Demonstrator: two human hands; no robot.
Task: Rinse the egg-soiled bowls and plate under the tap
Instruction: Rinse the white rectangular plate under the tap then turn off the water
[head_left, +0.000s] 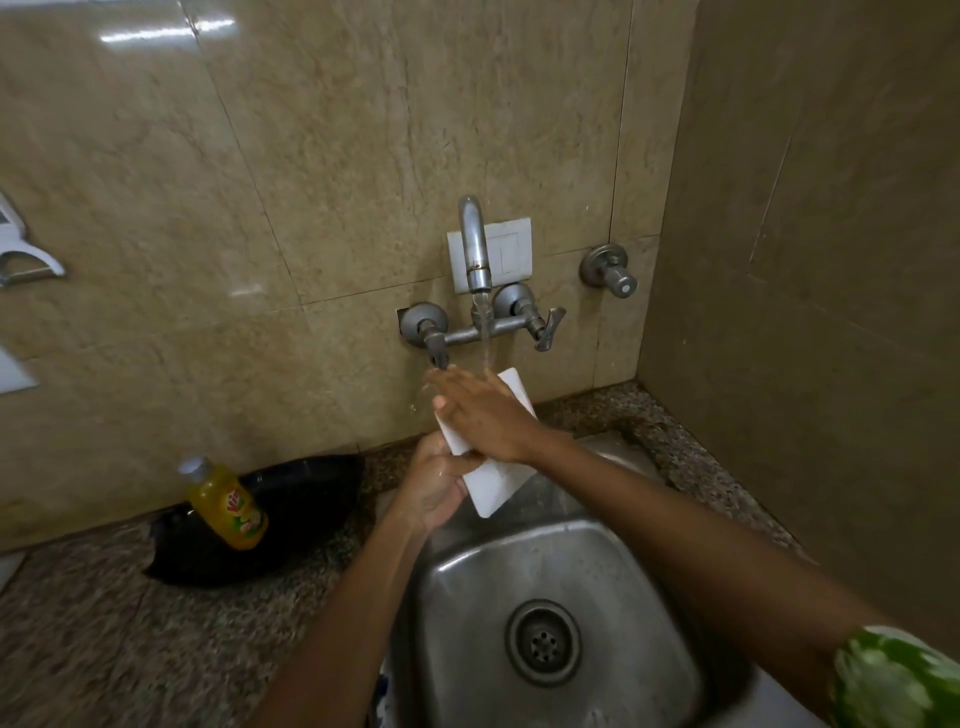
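Water from the tap (475, 244) hits the white rectangular plate (493, 480); left hand (434, 480) grips its nine o'clock edge, right hand (480, 410) rubs flat, fingers straight

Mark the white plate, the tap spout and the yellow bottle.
white plate (491, 491), head view, its lower bare face.
tap spout (475, 244), head view, its curved neck.
yellow bottle (231, 506), head view, its labelled body.

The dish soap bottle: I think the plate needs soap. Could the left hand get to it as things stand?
Probably not yet: the left hand grips the white plate under the tap. The path to the bottle on the counter looks unobstructed once it lets go.
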